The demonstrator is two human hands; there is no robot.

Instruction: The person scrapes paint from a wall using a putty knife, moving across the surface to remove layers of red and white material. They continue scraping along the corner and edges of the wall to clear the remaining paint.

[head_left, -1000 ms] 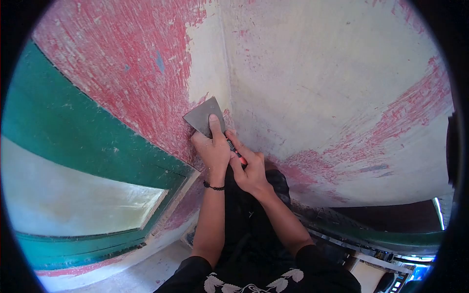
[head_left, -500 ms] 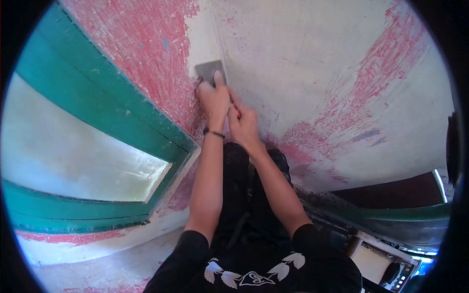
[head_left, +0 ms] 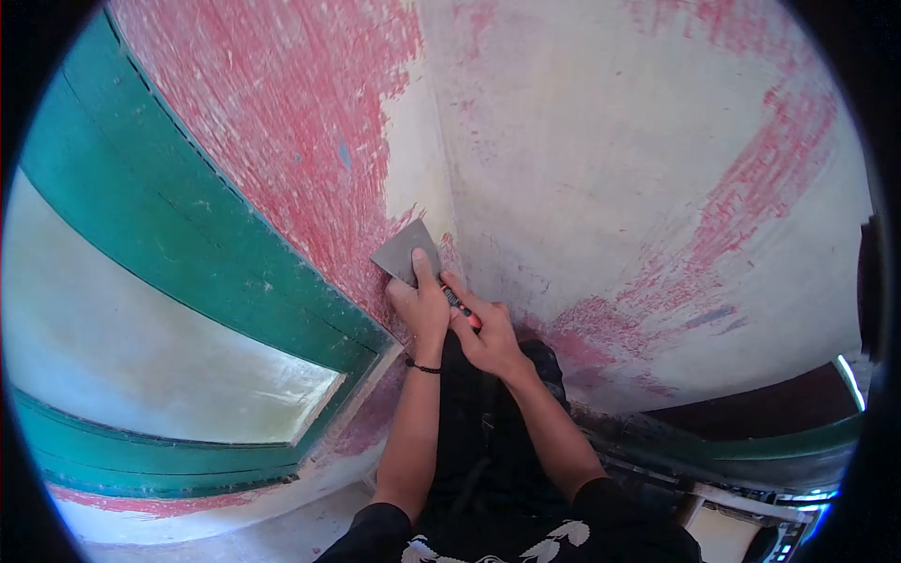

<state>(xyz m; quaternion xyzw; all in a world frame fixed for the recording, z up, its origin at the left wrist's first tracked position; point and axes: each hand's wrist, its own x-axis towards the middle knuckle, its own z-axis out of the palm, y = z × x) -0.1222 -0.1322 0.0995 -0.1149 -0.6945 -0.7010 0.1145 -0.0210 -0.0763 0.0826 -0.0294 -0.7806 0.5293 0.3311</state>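
A scraper [head_left: 406,251] with a wide grey metal blade and a red and black handle lies against the pink-and-white wall [head_left: 310,122], close to the inside corner. My left hand [head_left: 424,308] is closed on the scraper near the base of the blade, with one finger stretched along the metal. Lower and to the right, my right hand [head_left: 488,338] wraps round the handle, whose red end shows between the fingers. The blade is tilted, its edge facing up and left. Pink patches border it, with bare white above.
A green frame [head_left: 216,253] with a pale panel [head_left: 160,328] stands on the left. The right wall [head_left: 582,150] is white with pink streaks. At the lower right are a dark opening [head_left: 779,408] and a light-coloured box-like object [head_left: 723,535].
Both hands and the scraper have moved down along the wall corner, and the blade has turned to a slant. The view has shifted, so the walls and frame appear lower.
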